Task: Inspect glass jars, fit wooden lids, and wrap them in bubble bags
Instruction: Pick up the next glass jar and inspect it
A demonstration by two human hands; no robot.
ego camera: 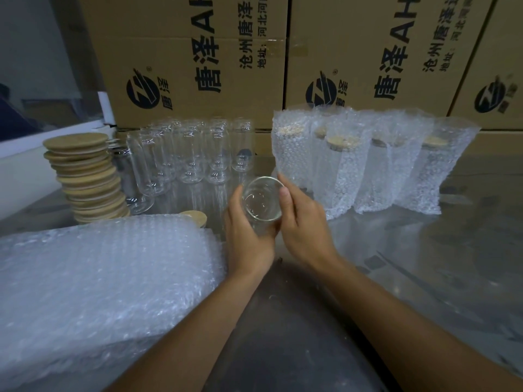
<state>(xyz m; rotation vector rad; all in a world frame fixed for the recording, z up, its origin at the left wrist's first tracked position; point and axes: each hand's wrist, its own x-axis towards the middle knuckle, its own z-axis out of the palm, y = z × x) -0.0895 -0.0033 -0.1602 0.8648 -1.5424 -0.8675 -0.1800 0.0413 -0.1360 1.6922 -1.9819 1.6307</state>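
A clear glass jar [261, 200] is held above the metal table, its open mouth tilted toward me. My left hand [249, 239] grips it from below and the left, fingers curled round its body. My right hand [302, 222] holds its right side, thumb against the rim. Several bare glass jars [195, 154] stand in rows behind. A tall stack of round wooden lids [87, 176] rises at the left, and one loose lid [195, 217] lies by the bubble bags. A thick pile of flat bubble bags [99, 284] lies at the front left.
Several lidded jars wrapped in bubble bags [359, 165] stand at the right back. Large printed cardboard boxes [254, 58] form a wall behind everything. The steel table [424, 264] stretches to the right and front.
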